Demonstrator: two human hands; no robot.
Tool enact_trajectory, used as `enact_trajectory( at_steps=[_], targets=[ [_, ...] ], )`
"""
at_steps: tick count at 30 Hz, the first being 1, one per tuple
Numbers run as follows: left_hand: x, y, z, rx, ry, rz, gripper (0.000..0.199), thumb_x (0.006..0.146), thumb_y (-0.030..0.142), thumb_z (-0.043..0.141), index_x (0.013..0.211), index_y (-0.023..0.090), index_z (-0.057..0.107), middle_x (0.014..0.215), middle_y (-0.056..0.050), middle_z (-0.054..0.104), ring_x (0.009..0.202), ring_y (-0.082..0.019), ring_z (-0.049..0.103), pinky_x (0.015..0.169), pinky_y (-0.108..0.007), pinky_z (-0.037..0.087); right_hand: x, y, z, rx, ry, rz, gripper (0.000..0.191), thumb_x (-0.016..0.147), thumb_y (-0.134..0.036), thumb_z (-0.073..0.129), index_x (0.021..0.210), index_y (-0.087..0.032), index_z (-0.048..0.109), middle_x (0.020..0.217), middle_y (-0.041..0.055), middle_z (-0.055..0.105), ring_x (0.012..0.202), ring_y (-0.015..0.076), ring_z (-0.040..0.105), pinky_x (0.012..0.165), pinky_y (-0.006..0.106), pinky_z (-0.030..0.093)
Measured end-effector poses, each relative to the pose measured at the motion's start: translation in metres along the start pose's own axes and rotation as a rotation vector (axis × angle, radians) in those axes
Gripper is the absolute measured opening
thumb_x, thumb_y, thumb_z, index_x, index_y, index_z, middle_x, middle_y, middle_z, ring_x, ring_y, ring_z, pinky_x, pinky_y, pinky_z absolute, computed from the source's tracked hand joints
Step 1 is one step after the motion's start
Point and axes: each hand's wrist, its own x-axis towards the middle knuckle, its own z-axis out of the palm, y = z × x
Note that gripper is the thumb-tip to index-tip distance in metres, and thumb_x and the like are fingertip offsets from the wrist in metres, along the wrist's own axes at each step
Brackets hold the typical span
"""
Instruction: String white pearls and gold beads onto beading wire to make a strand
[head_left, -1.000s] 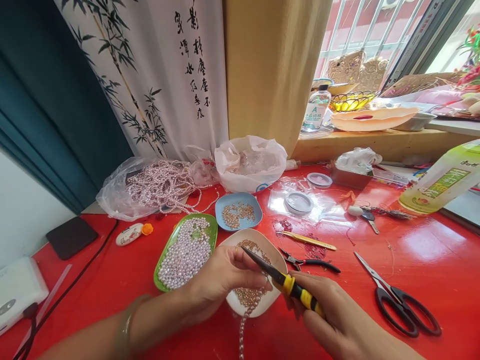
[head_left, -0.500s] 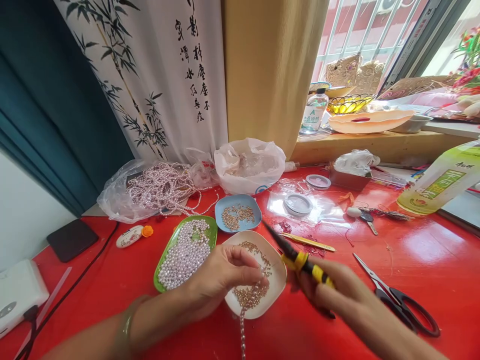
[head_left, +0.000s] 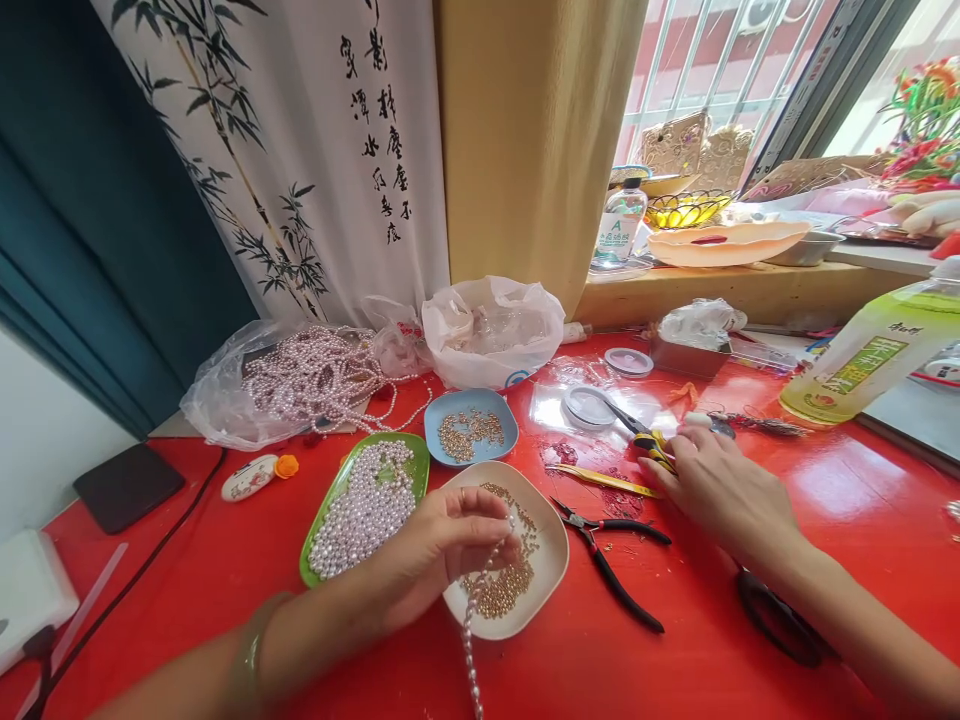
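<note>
Pinches a string of shiny beads (head_left: 472,640) between the closed fingertips of the left hand (head_left: 444,545), over the white dish (head_left: 551,560) of gold beads (head_left: 504,592), letting it hang toward the near edge of the red table (head_left: 645,682). Touches the yellow and black pliers (head_left: 649,445) with the right hand (head_left: 731,490), closer to the table's far edge; cannot tell about a tight grip, with bent fingers hiding the handles.

Red worktop (head_left: 637,680), blue tray (head_left: 472,400), cream tray (head_left: 551,545) and black-handled pliers (head_left: 589,524) near its middle, white bag (head_left: 491,355) at back edge
</note>
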Motion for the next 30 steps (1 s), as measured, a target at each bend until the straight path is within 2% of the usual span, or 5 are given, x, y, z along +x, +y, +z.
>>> enact_trajectory(
  at_steps=[3, 12, 20, 27, 30],
  targets=[
    [0.000, 0.000, 0.000, 0.017, 0.009, 0.000, 0.019, 0.060, 0.011, 0.069, 0.077, 0.009, 0.059, 0.067, -0.004, 0.061, 0.059, -0.008, 0.056, 0.059, -0.018, 0.043, -0.001, -0.016, -0.009, 0.051, 0.139, -0.071, 0.024, 0.084, -0.032, 0.040, 0.088, -0.015, 0.057, 0.093, 0.0104, 0.058, 0.085, 0.0242, 0.055, 0.055, 0.029, 0.043],
    [0.001, 0.002, -0.001, 0.122, 0.035, 0.008, 0.024, 0.056, 0.015, 0.072, 0.078, 0.011, 0.066, 0.071, -0.004, 0.063, 0.059, -0.008, 0.054, 0.057, -0.019, 0.042, -0.001, -0.054, -0.004, 0.117, 0.021, -0.475, 0.020, 0.080, -0.005, 0.037, 0.077, -0.015, 0.055, 0.080, 0.0095, 0.059, 0.068, 0.0200, 0.057, 0.047, 0.025, 0.038],
    [0.000, 0.002, -0.002, 0.195, 0.011, 0.071, 0.024, 0.052, 0.012, 0.072, 0.076, 0.014, 0.068, 0.069, -0.003, 0.064, 0.063, -0.010, 0.056, 0.060, -0.021, 0.043, -0.006, -0.066, -0.046, 0.705, 0.009, -0.274, 0.021, 0.090, -0.025, 0.025, 0.087, -0.018, 0.045, 0.077, 0.0046, 0.061, 0.065, 0.0150, 0.056, 0.054, 0.024, 0.041],
    [-0.005, 0.004, 0.002, 0.231, 0.029, 0.128, 0.020, 0.054, 0.013, 0.071, 0.074, 0.014, 0.069, 0.070, -0.004, 0.065, 0.069, -0.014, 0.060, 0.062, -0.023, 0.046, -0.029, -0.060, -0.057, 0.167, -0.028, -0.242, 0.026, 0.084, -0.029, 0.033, 0.095, -0.016, 0.053, 0.074, 0.0104, 0.064, 0.059, 0.0254, 0.060, 0.038, 0.026, 0.029],
    [-0.006, 0.005, 0.002, 0.244, 0.037, 0.153, 0.019, 0.055, 0.013, 0.070, 0.074, 0.015, 0.069, 0.071, -0.004, 0.065, 0.069, -0.014, 0.060, 0.060, -0.023, 0.045, -0.037, -0.047, -0.060, 0.182, -0.096, -0.248, 0.028, 0.082, -0.028, 0.035, 0.097, -0.014, 0.054, 0.068, 0.0124, 0.066, 0.062, 0.0279, 0.061, 0.041, 0.028, 0.032]
  ],
)
